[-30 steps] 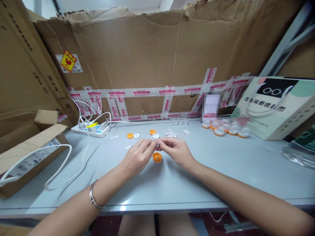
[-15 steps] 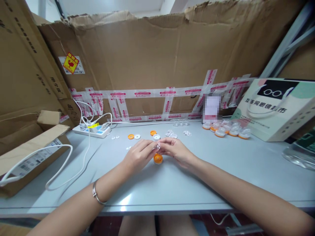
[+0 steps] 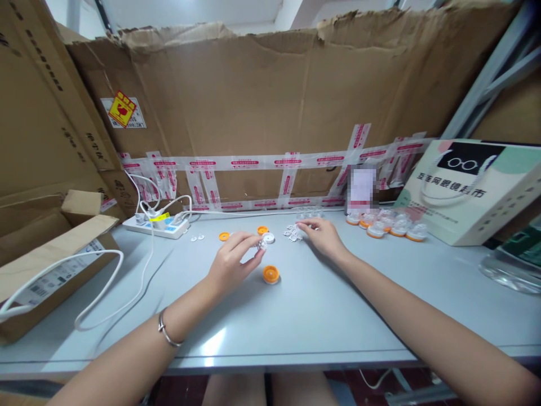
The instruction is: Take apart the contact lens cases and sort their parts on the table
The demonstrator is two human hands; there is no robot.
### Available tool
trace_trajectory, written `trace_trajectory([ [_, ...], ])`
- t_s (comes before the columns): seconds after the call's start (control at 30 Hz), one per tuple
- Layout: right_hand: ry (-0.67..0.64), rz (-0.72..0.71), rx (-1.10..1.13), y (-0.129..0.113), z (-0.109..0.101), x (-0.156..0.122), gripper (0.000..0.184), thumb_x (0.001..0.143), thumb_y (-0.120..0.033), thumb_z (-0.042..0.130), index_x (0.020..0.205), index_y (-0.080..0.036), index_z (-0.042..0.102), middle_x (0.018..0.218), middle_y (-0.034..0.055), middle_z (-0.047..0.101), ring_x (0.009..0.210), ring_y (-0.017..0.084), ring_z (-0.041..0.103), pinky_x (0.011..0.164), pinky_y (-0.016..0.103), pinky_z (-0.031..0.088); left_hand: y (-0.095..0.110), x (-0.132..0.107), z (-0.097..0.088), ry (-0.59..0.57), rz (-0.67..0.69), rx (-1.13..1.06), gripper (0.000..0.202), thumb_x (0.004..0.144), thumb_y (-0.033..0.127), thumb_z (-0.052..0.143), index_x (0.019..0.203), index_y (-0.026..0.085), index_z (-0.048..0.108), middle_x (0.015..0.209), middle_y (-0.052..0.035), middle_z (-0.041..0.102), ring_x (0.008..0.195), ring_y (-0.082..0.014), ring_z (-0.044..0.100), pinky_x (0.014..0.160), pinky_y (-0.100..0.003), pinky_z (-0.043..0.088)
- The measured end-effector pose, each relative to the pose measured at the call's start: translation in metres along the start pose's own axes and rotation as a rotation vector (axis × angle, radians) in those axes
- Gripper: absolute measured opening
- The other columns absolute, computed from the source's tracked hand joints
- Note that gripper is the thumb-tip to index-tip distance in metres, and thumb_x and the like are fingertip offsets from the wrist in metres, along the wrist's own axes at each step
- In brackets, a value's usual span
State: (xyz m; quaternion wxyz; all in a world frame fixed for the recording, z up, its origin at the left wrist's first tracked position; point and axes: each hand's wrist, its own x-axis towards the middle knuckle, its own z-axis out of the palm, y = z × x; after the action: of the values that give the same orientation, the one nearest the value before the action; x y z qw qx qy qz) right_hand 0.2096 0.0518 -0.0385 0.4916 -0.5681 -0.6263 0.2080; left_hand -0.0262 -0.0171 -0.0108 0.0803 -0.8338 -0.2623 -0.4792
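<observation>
Between thumb and fingers, my left hand (image 3: 234, 256) pinches a small white openwork plastic piece (image 3: 262, 245). My right hand (image 3: 323, 237) reaches to a loose pile of white openwork pieces (image 3: 291, 232), its thumb and forefinger pinched at the pile's right side; what lies between those fingertips is too small to make out. On the table between my hands, closer to me, lies a round orange part with a white underside (image 3: 271, 274). A white ring (image 3: 268, 238) and an orange ring (image 3: 262, 230) lie just beyond my left fingertips. Another orange ring (image 3: 224, 236) is partly behind that hand.
Clear domed pieces with orange bases (image 3: 376, 230) cluster at the right, before a paper bag (image 3: 456, 192). Clear parts (image 3: 310, 212) lie at the back. A power strip (image 3: 158, 224), white cable and open carton (image 3: 54, 270) occupy the left. Cardboard (image 3: 262, 101) walls the back.
My hands have come apart. My right hand has moved away and to the right, to the white pile, while my left hand keeps the small white piece and has shifted slightly left.
</observation>
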Motion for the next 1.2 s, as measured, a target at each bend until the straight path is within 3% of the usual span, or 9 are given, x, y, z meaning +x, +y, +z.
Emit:
trace_trajectory([
  [0.3,0.087,0.053,-0.158,0.017,0.017,0.006,0.013,0.062,-0.033,0.065,0.063,-0.020,0.070,0.085,0.0071,0.058,0.095,0.027,0.046,0.089,0.044,0.030,0.001,-0.001,0.001,-0.029,-0.031,-0.027,0.018,0.081,0.013,0.054,0.098,0.016,0.057,0.085,-0.0063,0.061,0.076,-0.0135,0.059,0.069,-0.027,0.051],
  [0.47,0.090,0.011,-0.054,-0.003,0.011,0.001,0.032,0.068,-0.047,0.059,0.074,-0.016,0.066,0.084,0.0076,0.059,0.083,0.021,0.050,0.082,0.038,0.037,0.000,-0.003,0.001,-0.028,-0.031,-0.046,0.019,0.081,0.012,0.055,0.099,0.016,0.057,0.086,-0.0058,0.060,0.075,-0.0123,0.058,0.069,-0.026,0.050],
  [0.57,-0.060,-0.055,0.073,-0.031,0.011,-0.018,0.038,0.072,-0.053,0.053,0.075,-0.016,0.063,0.074,0.0039,0.061,0.069,0.016,0.053,0.069,0.030,0.042,0.000,-0.003,0.001,-0.022,-0.044,-0.056,0.020,0.081,0.014,0.056,0.100,0.016,0.057,0.084,-0.0046,0.059,0.073,-0.0112,0.057,0.067,-0.025,0.050],
  [0.7,-0.420,-0.107,0.368,-0.067,0.017,-0.051,0.030,0.075,-0.047,0.056,0.076,-0.017,0.062,0.072,0.0018,0.062,0.070,0.014,0.055,0.068,0.027,0.042,0.001,-0.002,0.001,0.020,-0.044,-0.037,0.016,0.080,0.017,0.058,0.097,0.016,0.059,0.078,-0.0026,0.058,0.067,-0.0097,0.055,0.063,-0.023,0.049],
  [0.8,-0.501,-0.082,0.472,-0.079,0.022,-0.064,0.025,0.074,-0.043,0.059,0.075,-0.018,0.061,0.075,0.0011,0.062,0.070,0.013,0.055,0.068,0.027,0.042,0.001,-0.002,0.002,0.042,-0.029,-0.045,0.015,0.081,0.017,0.057,0.096,0.018,0.059,0.079,-0.0021,0.058,0.068,-0.0094,0.055,0.063,-0.022,0.049],
  [1.0,-0.418,0.002,0.437,-0.069,0.014,-0.044,0.031,0.068,-0.049,0.061,0.067,-0.017,0.060,0.062,-0.0005,0.058,0.062,0.012,0.051,0.062,0.026,0.041,-0.003,-0.005,0.006,-0.025,-0.047,-0.069,0.029,0.080,0.023,0.060,0.109,0.017,0.055,0.074,-0.0013,0.056,0.066,-0.0104,0.054,0.063,-0.024,0.049],
  [1.07,-0.290,0.017,0.299,-0.053,-0.004,-0.024,0.035,0.069,-0.051,0.058,0.072,-0.017,0.062,0.065,0.0013,0.060,0.061,0.013,0.051,0.060,0.026,0.040,-0.004,-0.007,0.005,-0.061,-0.074,-0.081,0.032,0.080,0.024,0.060,0.111,0.016,0.053,0.077,-0.0029,0.057,0.069,-0.0113,0.055,0.065,-0.026,0.049],
  [1.13,-0.144,0.066,0.017,-0.031,-0.030,-0.002,0.034,0.070,-0.051,0.055,0.073,-0.018,0.062,0.068,0.0020,0.061,0.062,0.013,0.052,0.060,0.026,0.039,-0.004,-0.007,0.004,-0.105,-0.100,-0.097,0.029,0.081,0.024,0.058,0.109,0.016,0.054,0.081,-0.0042,0.058,0.072,-0.0118,0.055,0.067,-0.026,0.049],
  [1.2,-0.099,0.123,-0.098,-0.006,-0.058,0.017,0.029,0.066,-0.045,0.060,0.060,-0.017,0.060,0.063,0.0038,0.060,0.061,0.015,0.051,0.060,0.028,0.038,-0.004,-0.008,0.003,-0.148,-0.114,-0.111,0.026,0.083,0.024,0.057,0.108,0.016,0.055,0.082,-0.0045,0.058,0.073,-0.0123,0.056,0.068,-0.027,0.049],
])
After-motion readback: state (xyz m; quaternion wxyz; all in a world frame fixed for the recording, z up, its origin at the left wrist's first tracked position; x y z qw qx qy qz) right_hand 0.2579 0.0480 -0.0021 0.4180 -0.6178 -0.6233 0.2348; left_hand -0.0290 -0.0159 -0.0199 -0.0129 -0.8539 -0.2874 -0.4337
